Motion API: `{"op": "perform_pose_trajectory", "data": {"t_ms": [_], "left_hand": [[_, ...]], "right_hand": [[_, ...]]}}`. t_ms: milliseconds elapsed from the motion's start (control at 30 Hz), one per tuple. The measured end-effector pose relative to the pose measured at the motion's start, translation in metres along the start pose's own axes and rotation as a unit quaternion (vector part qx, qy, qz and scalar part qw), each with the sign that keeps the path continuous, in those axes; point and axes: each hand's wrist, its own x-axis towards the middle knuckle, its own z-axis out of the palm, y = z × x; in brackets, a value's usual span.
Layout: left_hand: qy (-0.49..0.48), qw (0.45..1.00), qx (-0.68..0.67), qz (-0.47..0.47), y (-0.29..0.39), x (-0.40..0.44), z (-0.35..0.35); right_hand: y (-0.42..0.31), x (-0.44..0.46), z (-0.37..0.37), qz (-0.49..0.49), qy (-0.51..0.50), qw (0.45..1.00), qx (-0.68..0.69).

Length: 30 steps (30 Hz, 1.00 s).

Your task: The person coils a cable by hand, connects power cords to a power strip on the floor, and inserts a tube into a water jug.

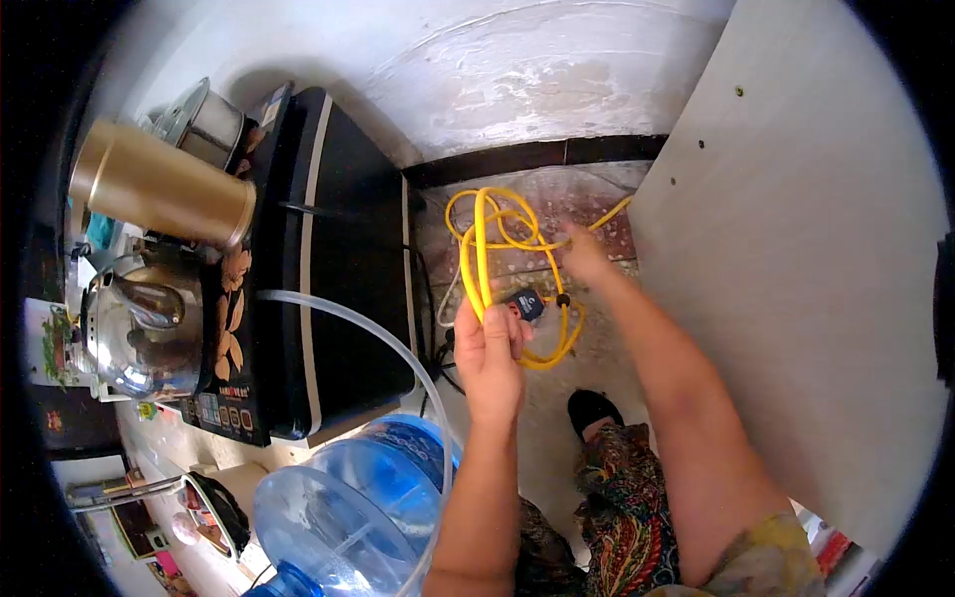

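Observation:
Loops of a yellow cable (481,249) rise from my left hand (492,353), whose fingers are wrapped round them. A dark tag or plug with small print (525,304) hangs beside the fingers of that hand. Further right, my right hand (585,251) is closed at the stretch of cable that runs toward the pale panel; its fingertips are partly blurred. More yellow coils hang below and between the hands, with a small black piece (563,299) on them.
To the left, a black cabinet (358,269) carries a cooktop (234,348), a steel kettle (149,333), a gold cylinder (164,184) and a pot (214,124). Blue water bottles (348,507) with a clear hose (383,333) stand below. A pale panel (796,269) borders the right.

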Motion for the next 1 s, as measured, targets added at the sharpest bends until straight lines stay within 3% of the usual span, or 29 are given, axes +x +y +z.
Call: {"op": "perform_pose_trajectory", "data": {"t_ms": [33, 67, 167, 200, 267, 400, 467, 667, 800, 867, 1000], "left_hand": [[-0.002, 1.0, 0.003, -0.001, 0.0, 0.001, -0.001], [-0.001, 1.0, -0.003, -0.007, 0.001, 0.002, -0.003], [0.009, 0.999, -0.001, -0.036, 0.004, 0.0, -0.006], [0.008, 1.0, -0.006, -0.029, 0.004, 0.0, -0.006], [0.007, 1.0, -0.008, -0.023, 0.005, 0.001, -0.009], [0.02, 1.0, -0.012, -0.007, 0.008, 0.006, -0.016], [0.039, 0.999, 0.005, 0.017, 0.008, 0.011, -0.022], [0.083, 0.993, 0.069, 0.047, 0.008, 0.025, -0.019], [0.066, 0.994, 0.063, 0.058, 0.009, 0.027, -0.013], [0.055, 0.995, 0.052, 0.06, 0.009, 0.027, -0.012], [0.055, 0.996, 0.045, 0.055, 0.005, 0.025, -0.012]], "right_hand": [[-0.001, -0.001, 0.004, -0.048, 0.005, 0.991, -0.122], [0.001, -0.001, 0.013, -0.124, 0.071, 0.979, -0.148], [0.0, 0.006, 0.026, -0.17, 0.014, 0.961, -0.219], [-0.007, 0.008, 0.027, -0.169, 0.014, 0.962, -0.216], [-0.018, 0.01, 0.03, -0.043, -0.086, 0.971, -0.22], [-0.012, 0.017, 0.03, -0.044, -0.078, 0.971, -0.222], [-0.007, 0.02, 0.023, -0.028, -0.116, 0.987, -0.108], [-0.023, 0.02, -0.014, -0.006, -0.104, 0.994, -0.041], [-0.023, 0.019, -0.019, -0.003, -0.106, 0.991, -0.079], [-0.016, 0.024, -0.019, -0.012, -0.231, 0.969, 0.085], [-0.034, 0.005, -0.021, -0.045, -0.17, 0.984, -0.039]]}}
